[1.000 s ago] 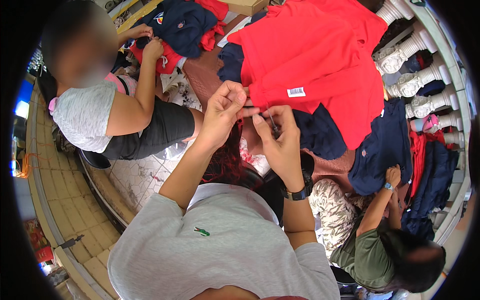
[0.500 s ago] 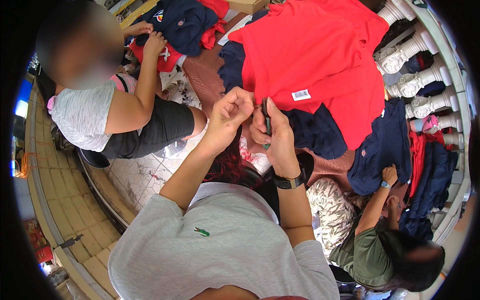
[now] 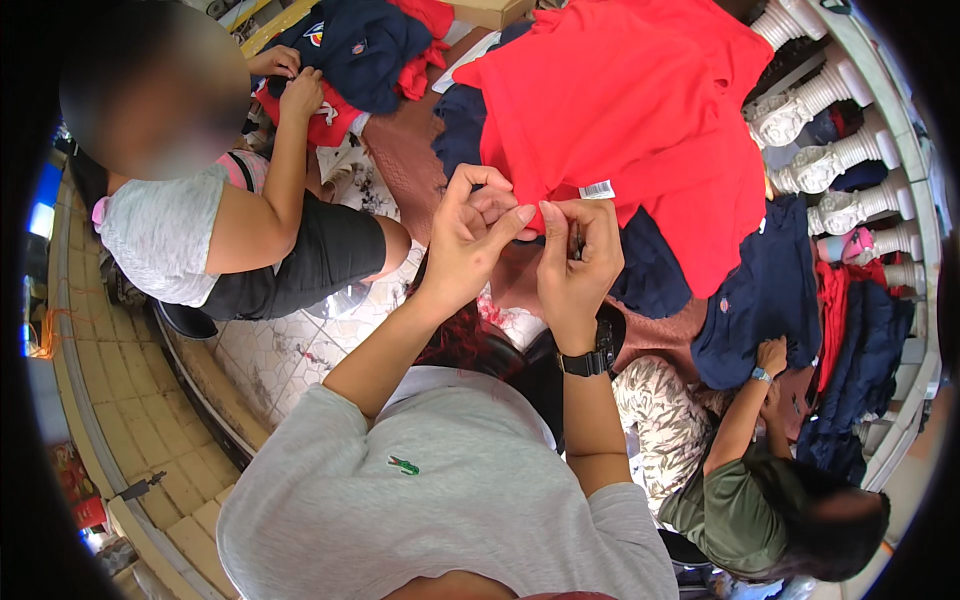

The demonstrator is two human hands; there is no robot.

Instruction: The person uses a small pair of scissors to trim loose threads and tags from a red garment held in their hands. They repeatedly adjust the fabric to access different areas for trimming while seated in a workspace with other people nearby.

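A red shirt [image 3: 630, 120] with a white barcode tag [image 3: 597, 190] lies spread in front of me, its near edge drawn toward my hands. Thumb and fingers of my left hand [image 3: 470, 240] pinch that edge. Close beside it, my right hand [image 3: 582, 255] has its thumb and forefinger pressed together at the same edge. Tucked in the right palm is a small dark tool, the thread snips [image 3: 577, 246], mostly hidden by the fingers. Under the red shirt are navy garments [image 3: 650, 270].
A co-worker [image 3: 170, 230] sits at the left, handling red and navy garments [image 3: 355, 45]. Another co-worker [image 3: 740, 510] at the lower right touches a navy shirt [image 3: 750, 310]. White balusters [image 3: 815, 110] line the right side. A brown cloth [image 3: 400, 150] covers the work surface.
The snips, held out at the shirt's edge before, are now folded back into my right palm. My right thumb and forefinger have come to the edge, and the barcode tag has tilted.
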